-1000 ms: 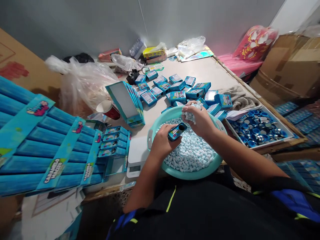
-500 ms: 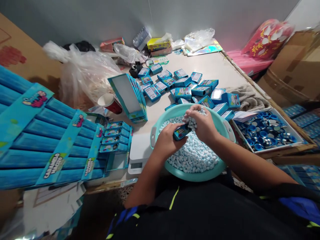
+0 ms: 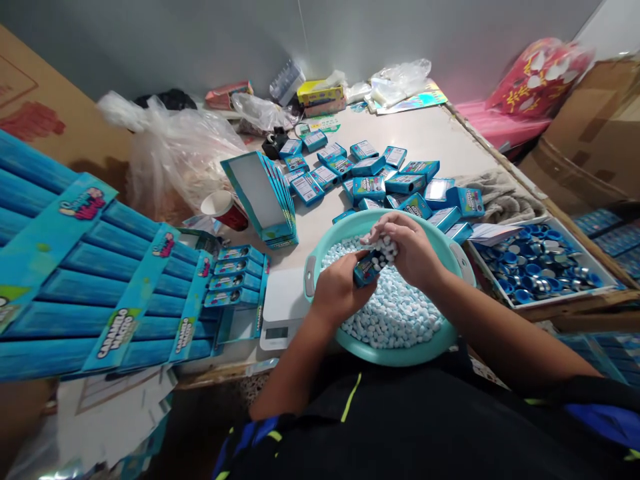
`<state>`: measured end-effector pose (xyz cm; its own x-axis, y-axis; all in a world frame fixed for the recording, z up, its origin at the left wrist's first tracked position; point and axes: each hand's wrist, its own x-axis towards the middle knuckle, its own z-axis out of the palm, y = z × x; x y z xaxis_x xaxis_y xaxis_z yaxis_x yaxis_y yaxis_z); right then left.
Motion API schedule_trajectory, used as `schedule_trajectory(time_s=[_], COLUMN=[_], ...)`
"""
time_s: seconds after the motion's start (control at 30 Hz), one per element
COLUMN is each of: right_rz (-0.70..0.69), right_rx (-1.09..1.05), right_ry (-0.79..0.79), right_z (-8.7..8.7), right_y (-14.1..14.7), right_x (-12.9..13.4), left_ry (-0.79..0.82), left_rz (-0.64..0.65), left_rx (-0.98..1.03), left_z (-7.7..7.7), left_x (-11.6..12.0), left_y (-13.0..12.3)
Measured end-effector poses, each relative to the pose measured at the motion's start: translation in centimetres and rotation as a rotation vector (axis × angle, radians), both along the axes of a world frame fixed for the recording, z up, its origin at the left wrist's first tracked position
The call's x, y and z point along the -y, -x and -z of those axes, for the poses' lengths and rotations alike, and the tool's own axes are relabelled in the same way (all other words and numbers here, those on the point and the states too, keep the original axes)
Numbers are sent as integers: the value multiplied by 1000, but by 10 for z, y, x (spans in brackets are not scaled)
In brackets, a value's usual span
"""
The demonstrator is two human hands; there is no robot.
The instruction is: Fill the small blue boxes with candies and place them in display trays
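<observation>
My left hand [image 3: 343,287] is closed round a small blue candy box [image 3: 367,268], tilted over a turquoise basin [image 3: 320,235]. Pale blue and white candies [image 3: 395,313] fill much of the basin. Cupped against the box's upper end, my right hand [image 3: 407,248] holds a heap of candies [image 3: 386,248]; some lie at the box's opening. Behind the basin, blue candy boxes [image 3: 369,188] lie in a loose pile. Left of the basin is a white scale [image 3: 284,300], partly behind my left forearm.
At right, a white tray [image 3: 565,300] holds blue and silver caps [image 3: 533,270]. Stacked display cartons [image 3: 125,267] fill the left side. Folded display boxes [image 3: 260,200] and a paper cup [image 3: 225,208] stand beyond the scale. A grey cloth [image 3: 493,193] lies behind the tray.
My right hand has tilted with its candies lower against the box opening. The box stands more upright in my left hand. The whole view has shifted slightly.
</observation>
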<state>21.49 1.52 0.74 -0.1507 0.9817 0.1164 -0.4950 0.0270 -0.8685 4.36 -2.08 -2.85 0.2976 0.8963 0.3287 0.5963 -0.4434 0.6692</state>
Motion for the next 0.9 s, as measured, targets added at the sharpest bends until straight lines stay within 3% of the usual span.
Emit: schedule_trajectory(time_s=[0.13, 0.23, 0.33, 0.47, 0.73, 0.9], right_rz=[-25, -22, 18, 82, 132, 178], right_rx=[39, 87, 217, 465, 573, 586], right_ry=[-100, -151, -142, -154, -246, -250], right_z=[0, 2, 6, 12, 18, 17], right_y=[-5, -9, -13, -18, -19, -20], right_x=[2, 3, 0, -3, 2, 2], left_ry=[124, 64, 44, 199, 248, 180], left_rz=[-13, 13, -18, -105, -211, -243], left_rx=[167, 194, 163, 209, 575, 613], left_z=[-1, -4, -7, -6, -6, -2], left_x=[-3, 2, 15, 25, 8, 1], left_y=[2, 2, -1, 1, -7, -14])
